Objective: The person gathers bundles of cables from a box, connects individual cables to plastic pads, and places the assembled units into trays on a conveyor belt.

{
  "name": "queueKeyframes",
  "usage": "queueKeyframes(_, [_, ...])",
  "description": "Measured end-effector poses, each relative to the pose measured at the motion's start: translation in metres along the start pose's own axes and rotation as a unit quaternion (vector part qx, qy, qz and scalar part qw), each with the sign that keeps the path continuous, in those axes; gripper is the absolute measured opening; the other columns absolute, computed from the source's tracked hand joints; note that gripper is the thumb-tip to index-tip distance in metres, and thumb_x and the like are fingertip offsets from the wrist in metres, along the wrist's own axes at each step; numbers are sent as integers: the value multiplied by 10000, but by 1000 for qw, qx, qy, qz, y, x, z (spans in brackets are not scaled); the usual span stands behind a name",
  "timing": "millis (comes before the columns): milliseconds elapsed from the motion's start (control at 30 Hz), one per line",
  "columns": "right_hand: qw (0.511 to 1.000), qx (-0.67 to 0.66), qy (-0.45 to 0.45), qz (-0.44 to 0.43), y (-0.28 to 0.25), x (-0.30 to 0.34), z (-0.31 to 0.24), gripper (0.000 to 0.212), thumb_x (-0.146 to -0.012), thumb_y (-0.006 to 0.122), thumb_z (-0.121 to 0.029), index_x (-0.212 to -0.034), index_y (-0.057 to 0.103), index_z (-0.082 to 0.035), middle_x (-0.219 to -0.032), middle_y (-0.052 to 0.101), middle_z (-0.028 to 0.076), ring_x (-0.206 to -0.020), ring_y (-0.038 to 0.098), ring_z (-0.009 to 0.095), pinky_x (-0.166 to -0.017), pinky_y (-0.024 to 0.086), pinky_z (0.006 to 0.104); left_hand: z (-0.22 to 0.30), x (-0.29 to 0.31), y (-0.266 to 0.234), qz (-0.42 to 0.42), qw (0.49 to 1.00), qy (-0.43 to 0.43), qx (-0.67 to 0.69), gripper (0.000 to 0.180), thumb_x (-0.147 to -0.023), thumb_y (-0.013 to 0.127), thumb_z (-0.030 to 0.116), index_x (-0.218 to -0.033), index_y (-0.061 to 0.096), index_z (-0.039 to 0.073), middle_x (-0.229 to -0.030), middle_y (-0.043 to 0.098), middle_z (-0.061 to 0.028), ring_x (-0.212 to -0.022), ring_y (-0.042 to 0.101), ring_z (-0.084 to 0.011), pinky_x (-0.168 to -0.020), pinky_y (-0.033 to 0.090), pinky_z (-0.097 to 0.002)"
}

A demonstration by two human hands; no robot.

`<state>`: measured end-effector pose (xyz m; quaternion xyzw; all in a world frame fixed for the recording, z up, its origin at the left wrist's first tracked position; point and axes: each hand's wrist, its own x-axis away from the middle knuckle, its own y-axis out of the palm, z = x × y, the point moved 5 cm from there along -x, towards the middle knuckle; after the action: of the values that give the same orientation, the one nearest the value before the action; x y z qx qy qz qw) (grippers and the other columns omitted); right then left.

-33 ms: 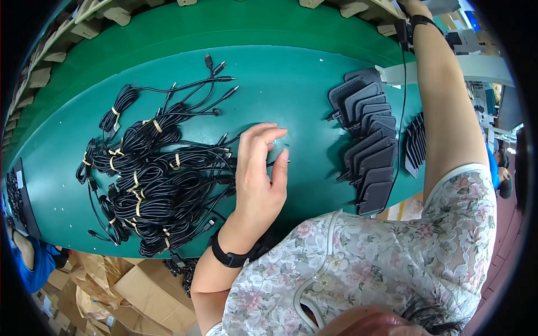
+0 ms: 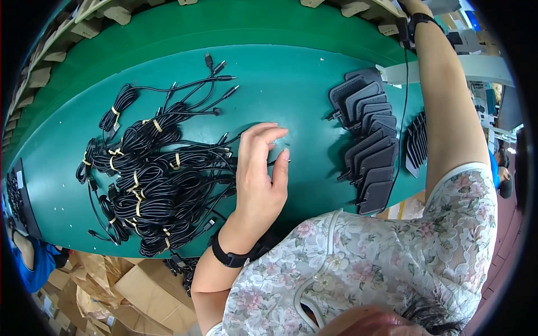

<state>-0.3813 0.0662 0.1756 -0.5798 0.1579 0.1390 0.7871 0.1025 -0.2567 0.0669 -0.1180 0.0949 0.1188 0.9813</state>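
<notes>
My left hand [image 2: 260, 168] rests palm inward over the green table, its fingers curled and its thumb apart from them. Nothing shows gripped in it. A thin cable end runs beneath the hand, its metal tip poking out past the thumb. Just left of the hand lies a heap of black cables [image 2: 151, 185], coiled and bound with pale ties, several plugs pointing right. My right hand [image 2: 415, 8] reaches up to the top right corner, where the picture's edge cuts off its fingers. Close to that wrist hangs a black connector [image 2: 403, 33] with a thin cord running down.
Dark, perforated flat panels [image 2: 367, 140] overlap in a row on the right of the green table [image 2: 297, 84], with another stack [image 2: 416, 145] beyond the cord. A white arm-like bar [image 2: 476, 70] passes behind my right arm. Cardboard [image 2: 151, 297] lies below the table's near-left edge.
</notes>
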Motion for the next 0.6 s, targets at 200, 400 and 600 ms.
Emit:
queueKeyframes(200, [990, 107, -79, -51, 11, -2, 9, 302, -882, 499, -277, -985, 680, -59, -1044, 640, 180, -982, 613, 322, -812, 497, 404, 2, -1, 3, -10, 1000, -2, -14, 292, -816, 555, -52, -1092, 517, 34, -1127, 493, -156, -999, 524, -295, -786, 472, -356])
queueKeyframes(400, [877, -187, -397, -194, -60, 62, -35, 248, -831, 532, -238, -928, 697, -79, -977, 658, 165, -891, 643, 301, -704, 521, 407, -3, -3, 1, 7, 1000, -3, -30, 254, -826, 551, -47, -1068, 531, 29, -1108, 506, -142, -909, 559, -253, -710, 493, -310])
queueKeyframes(600, [803, -395, -436, -97, -131, 150, -131, 168, -751, 583, -209, -829, 691, -108, -857, 668, 135, -786, 652, 285, -593, 513, 424, -11, -13, 3, 3, 998, 6, -63, 201, -837, 557, -34, -1030, 558, 22, -1068, 526, -121, -828, 577, -201, -646, 496, -272])
